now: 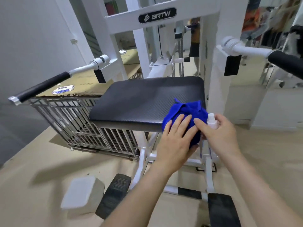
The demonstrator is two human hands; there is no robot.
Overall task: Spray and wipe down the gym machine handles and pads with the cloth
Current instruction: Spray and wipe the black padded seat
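Your left hand (178,138) lies over the bunched blue cloth (185,110), fingers nearly straight on top and what looks like the thumb tucked beneath, so the wad is pinched and pressed rather than loose. It sits on the near right corner of the black seat pad (147,99), spilling over the front edge, probably because that corner is closest to you and a natural place to start a stroke. Your right hand (219,135) is wrapped round the small white spray bottle (212,122), held upright just beside the cloth, its forefinger reaching onto the fabric, which suggests you mean to wet the cloth rather than the pad. Further out, the left handle (41,87) and right handle (287,63) flank the white frame (136,46), both well apart from the cloth.
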